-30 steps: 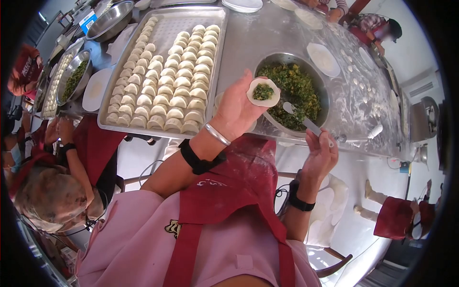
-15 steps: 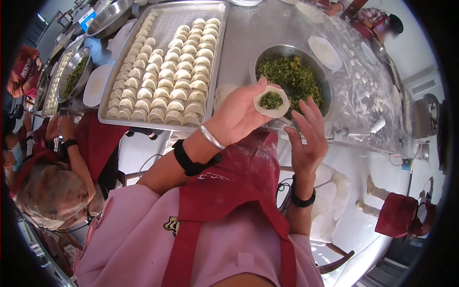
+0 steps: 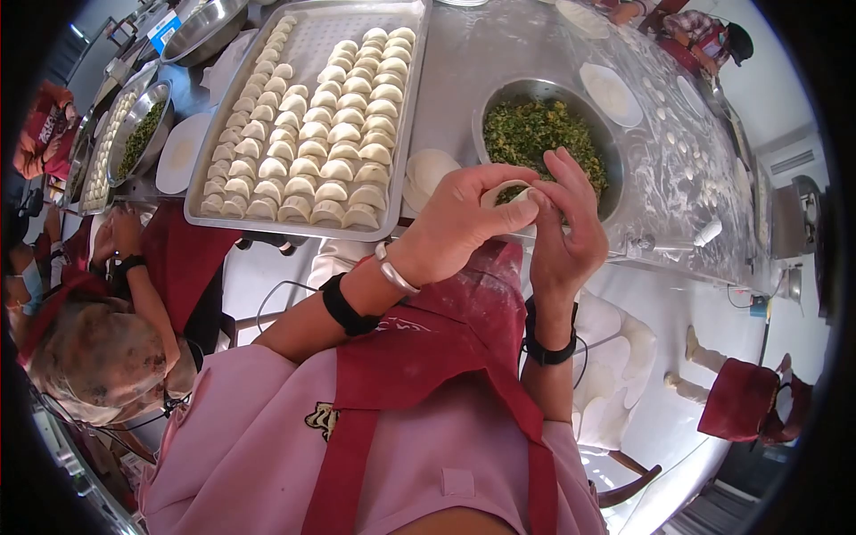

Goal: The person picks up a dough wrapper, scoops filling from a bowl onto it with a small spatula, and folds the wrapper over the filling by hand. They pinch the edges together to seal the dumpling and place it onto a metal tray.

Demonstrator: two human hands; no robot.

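Observation:
My left hand (image 3: 464, 218), with a silver bangle and black band at the wrist, holds a round dough wrapper (image 3: 506, 193) with green filling, its edge folded up. My right hand (image 3: 569, 218) meets it from the right, fingertips pinching the wrapper's edge. Most of the wrapper is hidden by my fingers. Just beyond both hands stands a metal bowl (image 3: 482, 111) of chopped green filling (image 3: 539, 129). A stack of flat wrappers (image 3: 428, 174) lies left of the bowl, beside a metal tray (image 3: 403, 134) with rows of folded dumplings (image 3: 343, 134).
A white oval plate (image 3: 611, 94) lies right of the bowl on the floury metal table (image 3: 660, 178). Another plate (image 3: 185, 152) and filling bowl (image 3: 160, 134) stand left of the tray. A co-worker in a patterned cap (image 3: 107, 357) is close at left. Other people are farther off.
The open wrapper on my left palm is now partly folded. My right hand has moved left and closed on its edge. My left thumb and fingers have curled around it.

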